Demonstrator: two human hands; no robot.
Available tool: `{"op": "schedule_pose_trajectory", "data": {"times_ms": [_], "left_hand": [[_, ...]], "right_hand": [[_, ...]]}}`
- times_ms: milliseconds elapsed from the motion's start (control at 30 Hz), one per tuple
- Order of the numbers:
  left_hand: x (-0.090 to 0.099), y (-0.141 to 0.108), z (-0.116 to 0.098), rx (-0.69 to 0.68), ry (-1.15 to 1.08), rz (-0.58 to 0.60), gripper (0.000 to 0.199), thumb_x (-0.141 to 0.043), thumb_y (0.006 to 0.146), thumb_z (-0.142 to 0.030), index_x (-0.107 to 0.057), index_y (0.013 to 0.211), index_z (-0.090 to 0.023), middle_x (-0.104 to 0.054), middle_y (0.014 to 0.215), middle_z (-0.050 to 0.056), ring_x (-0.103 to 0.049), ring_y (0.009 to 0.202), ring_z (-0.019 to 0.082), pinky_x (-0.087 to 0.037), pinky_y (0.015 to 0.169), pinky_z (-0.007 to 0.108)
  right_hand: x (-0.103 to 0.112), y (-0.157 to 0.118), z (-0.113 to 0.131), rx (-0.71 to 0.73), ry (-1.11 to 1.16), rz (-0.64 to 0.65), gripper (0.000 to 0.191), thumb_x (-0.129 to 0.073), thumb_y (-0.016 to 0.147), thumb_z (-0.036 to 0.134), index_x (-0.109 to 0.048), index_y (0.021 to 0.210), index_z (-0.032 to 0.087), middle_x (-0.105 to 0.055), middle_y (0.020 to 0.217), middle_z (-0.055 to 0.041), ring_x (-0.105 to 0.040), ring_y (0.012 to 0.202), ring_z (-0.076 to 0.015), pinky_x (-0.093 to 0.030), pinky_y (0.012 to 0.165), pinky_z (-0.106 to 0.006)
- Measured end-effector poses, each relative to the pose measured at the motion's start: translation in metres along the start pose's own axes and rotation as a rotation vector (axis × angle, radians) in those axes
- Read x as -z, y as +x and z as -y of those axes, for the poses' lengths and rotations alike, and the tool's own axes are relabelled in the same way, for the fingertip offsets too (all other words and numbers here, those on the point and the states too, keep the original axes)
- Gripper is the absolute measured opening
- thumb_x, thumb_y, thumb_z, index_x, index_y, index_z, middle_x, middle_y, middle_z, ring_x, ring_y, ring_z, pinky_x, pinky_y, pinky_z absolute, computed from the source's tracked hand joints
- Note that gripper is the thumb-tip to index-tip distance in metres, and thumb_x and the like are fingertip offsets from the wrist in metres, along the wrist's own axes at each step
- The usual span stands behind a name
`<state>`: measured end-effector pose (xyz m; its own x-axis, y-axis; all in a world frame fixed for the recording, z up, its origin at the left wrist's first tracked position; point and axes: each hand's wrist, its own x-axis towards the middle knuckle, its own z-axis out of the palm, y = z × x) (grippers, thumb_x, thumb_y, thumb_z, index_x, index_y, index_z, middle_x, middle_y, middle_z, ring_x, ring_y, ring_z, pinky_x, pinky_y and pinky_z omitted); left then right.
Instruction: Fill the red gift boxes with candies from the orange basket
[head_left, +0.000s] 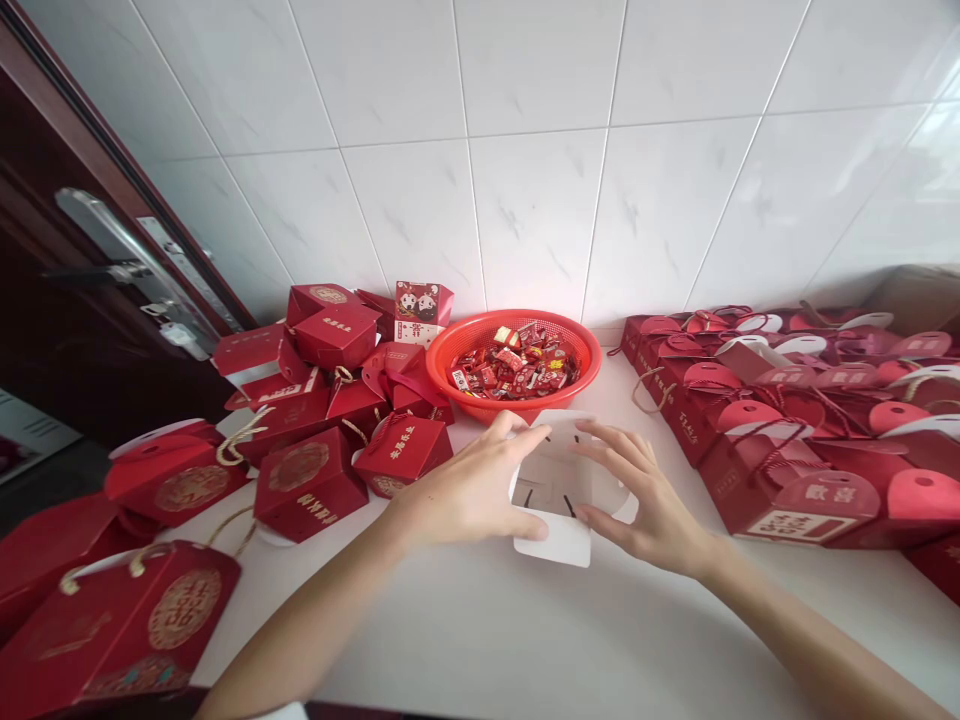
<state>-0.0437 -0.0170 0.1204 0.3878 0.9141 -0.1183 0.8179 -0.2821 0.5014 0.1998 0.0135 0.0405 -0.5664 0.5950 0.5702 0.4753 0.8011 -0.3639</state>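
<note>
A small box (553, 540) with its white inside showing stands open at the middle of the table, its flaps spread and short dark slots or cord ends visible in it. My left hand (472, 490) grips its left side, thumb on the near flap and fingers at the far flap. On the right side, my right hand (645, 495) holds the same box between thumb and fingers. Just beyond the hands sits a red plastic basket (589, 375) of wrapped candies (517, 362).
Red gift boxes with rope handles (311, 480) are piled at the left. Rows of red boxes (795, 490) stand at the right. A tiled wall (540, 220) rises behind the white table (450, 630); a dark door (45, 250) is at far left.
</note>
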Motion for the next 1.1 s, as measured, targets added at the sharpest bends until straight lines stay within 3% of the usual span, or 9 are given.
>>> {"op": "schedule_pose_trajectory", "data": {"times_ms": [133, 233, 400, 567, 767, 933, 1100], "left_hand": [[-0.001, 0.007, 0.008, -0.014, -0.052, 0.086, 0.099, -0.080, 0.067, -0.048, -0.035, 0.154, -0.035, -0.029, 0.160, 0.011, -0.056, 0.127, 0.033, -0.056, 0.084, 0.036], [0.002, 0.013, 0.009, 0.016, -0.059, 0.142, 0.100, -0.080, 0.067, -0.050, -0.035, 0.155, -0.034, -0.017, 0.166, 0.009, -0.042, 0.140, 0.037, -0.051, 0.099, 0.043], [0.004, 0.017, 0.007, 0.004, -0.032, 0.163, 0.103, -0.083, 0.062, -0.054, -0.038, 0.153, -0.036, -0.017, 0.166, 0.006, -0.022, 0.150, 0.040, -0.039, 0.113, 0.049], [0.003, 0.018, 0.009, 0.006, -0.050, 0.186, 0.107, -0.082, 0.059, -0.061, -0.039, 0.152, -0.030, -0.027, 0.162, 0.009, -0.036, 0.144, 0.040, -0.044, 0.106, 0.043], [0.007, 0.021, 0.015, -0.028, -0.144, 0.233, 0.091, -0.082, 0.065, -0.053, -0.043, 0.145, -0.035, -0.062, 0.134, 0.004, -0.056, 0.125, 0.034, -0.048, 0.094, 0.036], [0.013, 0.020, 0.016, -0.040, -0.141, 0.227, 0.097, -0.083, 0.061, -0.054, -0.042, 0.146, -0.033, -0.063, 0.134, 0.006, -0.058, 0.123, 0.035, -0.048, 0.090, 0.035], [0.019, 0.022, 0.019, -0.029, -0.156, 0.299, 0.103, -0.086, 0.058, -0.053, -0.040, 0.148, -0.032, -0.057, 0.143, 0.006, -0.054, 0.130, 0.035, -0.047, 0.097, 0.037]], "right_hand": [[0.004, 0.002, 0.000, -0.042, 0.063, 0.018, 0.051, -0.065, 0.090, 0.036, -0.052, 0.139, 0.028, -0.044, 0.153, -0.0121, -0.042, 0.140, -0.0331, -0.044, 0.107, -0.052], [0.006, 0.003, -0.002, -0.084, 0.191, 0.052, 0.052, -0.064, 0.091, 0.037, -0.051, 0.141, 0.029, -0.041, 0.156, -0.0114, -0.044, 0.141, -0.0308, -0.046, 0.109, -0.048], [0.004, 0.001, -0.006, -0.170, 0.310, 0.037, 0.058, -0.072, 0.085, 0.043, -0.053, 0.139, 0.030, -0.042, 0.156, -0.0118, -0.044, 0.142, -0.0322, -0.045, 0.110, -0.048], [0.003, 0.001, -0.009, -0.243, 0.402, 0.080, 0.071, -0.078, 0.078, 0.047, -0.050, 0.141, 0.030, -0.037, 0.159, -0.0119, -0.036, 0.146, -0.0341, -0.039, 0.114, -0.051], [0.002, 0.005, -0.014, -0.322, 0.478, 0.105, 0.069, -0.077, 0.078, 0.050, -0.051, 0.138, 0.028, -0.034, 0.161, -0.0119, -0.035, 0.147, -0.0351, -0.039, 0.113, -0.050], [0.003, 0.008, -0.009, -0.340, 0.465, 0.134, 0.068, -0.077, 0.076, 0.052, -0.052, 0.135, 0.028, -0.038, 0.159, -0.0131, -0.043, 0.142, -0.0353, -0.044, 0.109, -0.049], [-0.001, 0.005, 0.006, -0.383, 0.357, 0.111, 0.064, -0.075, 0.076, 0.057, -0.054, 0.129, 0.027, -0.041, 0.155, -0.0149, -0.042, 0.143, -0.0344, -0.043, 0.110, -0.050]]}}
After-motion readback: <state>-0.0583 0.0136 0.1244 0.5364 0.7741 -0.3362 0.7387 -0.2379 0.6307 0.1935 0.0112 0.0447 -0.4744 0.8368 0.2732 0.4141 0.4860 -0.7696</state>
